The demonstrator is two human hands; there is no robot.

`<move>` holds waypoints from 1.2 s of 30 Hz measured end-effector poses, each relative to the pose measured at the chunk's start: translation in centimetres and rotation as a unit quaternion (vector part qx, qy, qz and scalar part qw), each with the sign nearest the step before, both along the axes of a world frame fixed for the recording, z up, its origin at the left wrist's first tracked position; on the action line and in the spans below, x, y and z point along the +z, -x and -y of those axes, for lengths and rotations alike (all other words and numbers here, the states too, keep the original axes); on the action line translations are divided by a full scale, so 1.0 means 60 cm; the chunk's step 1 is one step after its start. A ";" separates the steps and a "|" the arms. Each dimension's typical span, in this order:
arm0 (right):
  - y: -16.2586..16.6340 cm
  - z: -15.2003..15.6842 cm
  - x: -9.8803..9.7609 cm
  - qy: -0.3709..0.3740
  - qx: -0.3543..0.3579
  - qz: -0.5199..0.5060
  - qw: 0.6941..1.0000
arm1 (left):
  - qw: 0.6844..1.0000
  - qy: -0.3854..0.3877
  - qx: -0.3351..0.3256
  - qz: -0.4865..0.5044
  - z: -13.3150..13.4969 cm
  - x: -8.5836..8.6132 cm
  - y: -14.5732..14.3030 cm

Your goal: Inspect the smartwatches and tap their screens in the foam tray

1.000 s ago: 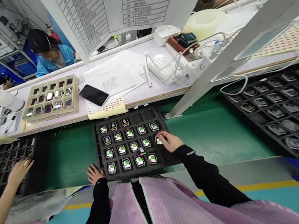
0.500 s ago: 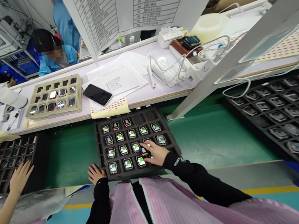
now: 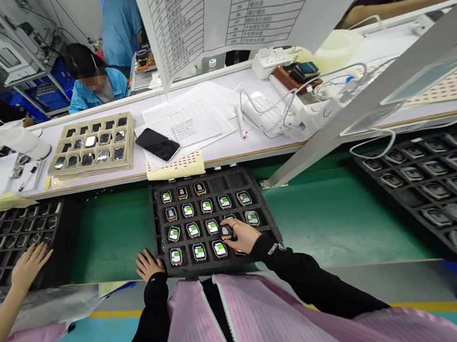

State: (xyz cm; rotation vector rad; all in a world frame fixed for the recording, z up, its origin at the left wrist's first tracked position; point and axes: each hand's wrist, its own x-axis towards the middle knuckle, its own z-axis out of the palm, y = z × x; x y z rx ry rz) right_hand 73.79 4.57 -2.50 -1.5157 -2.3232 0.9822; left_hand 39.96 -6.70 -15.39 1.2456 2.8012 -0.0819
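In front of me lies a black foam tray (image 3: 271, 228) divided into square compartments, several of them holding smartwatch bodies with lit screens. My right hand (image 3: 244, 235) pinches one smartwatch (image 3: 226, 231) between thumb and fingers over the tray's right half; its dark screen carries white marks and a coloured strip. The fingers partly hide the compartments beneath. Most watches, such as the one in the front row (image 3: 219, 248), show white and green blocks. My left hand (image 3: 149, 264) rests with fingers spread at the tray's front left corner.
Black trays of watches stand left (image 3: 14, 230) and right (image 3: 443, 170) on the green bench. A co-worker's hand (image 3: 29, 265) lies on the left one. On the shelf sit a beige tray (image 3: 133, 137), a phone (image 3: 158, 144) and papers (image 3: 198, 123). A slanted metal post (image 3: 308, 152) rises beside my tray.
The view has shifted slightly. My right hand keeps its pinch on the smartwatch, which now faces up more plainly. My left hand stays at the tray's corner.
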 end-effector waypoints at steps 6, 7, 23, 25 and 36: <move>0.047 -0.038 -0.008 -0.015 -0.029 -0.008 0.999 | 1.000 -0.005 -0.015 -0.027 0.006 -0.009 0.002; 0.060 -0.046 -0.009 -0.016 -0.034 -0.005 0.999 | 0.999 -0.008 -0.017 -0.033 0.007 -0.009 0.001; 0.094 -0.072 0.016 -0.018 -0.049 0.089 0.995 | 1.000 0.023 -0.006 -0.007 0.012 0.016 -0.011; 0.092 -0.075 0.015 -0.046 -0.052 0.042 0.997 | 1.000 0.025 -0.010 0.004 0.012 0.020 -0.012; 0.162 -0.073 -0.005 -0.097 0.101 -0.110 0.984 | 0.998 0.048 -0.007 0.045 0.010 0.016 -0.005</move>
